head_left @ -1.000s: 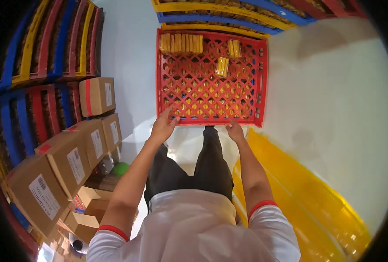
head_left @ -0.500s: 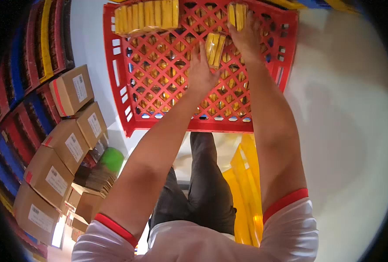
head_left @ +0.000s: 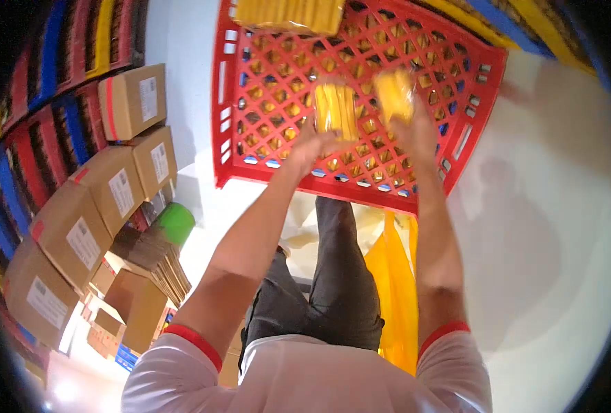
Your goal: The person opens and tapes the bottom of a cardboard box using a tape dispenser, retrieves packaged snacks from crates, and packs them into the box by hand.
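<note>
A red plastic crate (head_left: 223, 148) with a lattice bottom lies in front of me. My left hand (head_left: 313, 144) grips the lower end of a clear-wrapped pack of yellow sticks (head_left: 335, 110) above the lattice. To its right, my right hand (head_left: 415, 131) holds a second such pack (head_left: 395, 91), blurred by motion and slightly tilted. A larger row of wrapped yellow sticks (head_left: 288, 15) rests at the crate's far left corner, partly cut off by the view. More yellow packs show through the lattice from below.
Labelled cardboard boxes (head_left: 112, 189) line the left side, with stacked red, blue and yellow crates (head_left: 47, 62) behind them. A green object (head_left: 176, 224) and flattened cardboard (head_left: 155, 258) sit nearby. Yellow sheeting (head_left: 395, 296) hangs below the crate; a pale wall or floor (head_left: 532, 206) lies right.
Both hands have come nearer to me with packs in them. The left hand has closed on its pack, and the right has lifted its own from the far side. My view has shifted.
</note>
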Tool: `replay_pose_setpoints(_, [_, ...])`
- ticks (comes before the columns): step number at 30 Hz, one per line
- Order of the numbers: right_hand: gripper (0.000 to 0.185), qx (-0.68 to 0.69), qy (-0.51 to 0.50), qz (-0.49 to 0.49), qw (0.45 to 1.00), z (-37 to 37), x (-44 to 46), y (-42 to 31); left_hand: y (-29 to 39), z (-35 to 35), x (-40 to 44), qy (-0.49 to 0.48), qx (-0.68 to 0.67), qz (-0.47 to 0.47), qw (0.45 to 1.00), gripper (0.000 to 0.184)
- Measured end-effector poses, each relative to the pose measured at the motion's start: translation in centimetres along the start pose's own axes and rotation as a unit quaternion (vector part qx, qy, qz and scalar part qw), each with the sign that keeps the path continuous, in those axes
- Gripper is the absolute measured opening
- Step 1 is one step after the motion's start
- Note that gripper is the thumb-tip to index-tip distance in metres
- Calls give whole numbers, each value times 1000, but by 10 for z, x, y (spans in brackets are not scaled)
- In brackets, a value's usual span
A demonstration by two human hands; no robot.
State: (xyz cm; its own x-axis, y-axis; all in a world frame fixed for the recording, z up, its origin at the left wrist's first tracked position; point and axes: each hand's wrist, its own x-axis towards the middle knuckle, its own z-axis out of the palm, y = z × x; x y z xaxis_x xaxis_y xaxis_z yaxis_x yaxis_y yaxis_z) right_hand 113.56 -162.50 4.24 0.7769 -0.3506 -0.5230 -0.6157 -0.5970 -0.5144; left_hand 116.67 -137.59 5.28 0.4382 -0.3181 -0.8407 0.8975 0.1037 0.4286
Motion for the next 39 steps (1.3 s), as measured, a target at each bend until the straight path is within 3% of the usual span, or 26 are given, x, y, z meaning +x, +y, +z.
replay_pose_setpoints(3, [83,-114,73,-123,983,29,-111,-65,-13,-9,-78,57,52,63,995,67])
replay_pose_setpoints(7, [84,-61,85,-144,984,40,-230,-164,-38,-41,-168,167,135,165,963,73])
replay_pose_setpoints(11, [70,-33,87,-291,952,22,-339,-238,-50,-99,-276,126,48,273,952,78])
replay_pose_setpoints(13, [70,-20,112,-351,929,22,-387,-271,-43,-121,-344,78,-28,314,946,84])
replay_pose_setpoints(16, [71,48,110,-416,901,38,-462,-323,-33,-157,-440,92,-40,369,924,88])
replay_pose_setpoints(18, [69,217,36,-376,900,54,-511,-359,-34,-203,-494,112,-52,412,903,88])
replay_pose_setpoints(20, [67,264,-18,-397,879,72,-555,-396,-39,-257,-550,95,-83,431,894,88])
replay_pose_setpoints(22, [60,476,-137,-291,818,88,-590,-436,-39,-308,-616,92,-132,493,855,87])
replay_pose_setpoints(24, [55,487,-181,-274,809,106,-617,-469,-50,-359,-679,16,-112,523,845,87])
replay_pose_setpoints(26, [53,501,-353,-154,775,120,-627,-490,-60,-389,-733,20,-135,523,841,88])
replay_pose_setpoints(28, [55,445,-416,-132,782,140,-645,-506,-78,-413,-770,7,-102,513,852,90])
replay_pose_setpoints(32, [60,284,-554,-154,767,180,-686,-540,-124,-433,-821,120,-54,489,862,81])
replay_pose_setpoints(34, [61,175,-606,-183,754,193,-696,-561,-137,-442,-851,228,121,419,871,74])
replay_pose_setpoints(35, [62,142,-633,-186,738,201,-697,-571,-137,-446,-866,265,181,471,822,72])
replay_pose_setpoints(36, [62,134,-644,-186,729,210,-698,-582,-137,-449,-877,279,175,467,821,72])
replay_pose_setpoints(38, [63,61,-656,-241,713,222,-703,-606,-134,-455,-893,386,320,447,741,73])
replay_pose_setpoints(39, [63,55,-664,-238,706,227,-710,-623,-131,-460,-901,395,313,440,743,73])
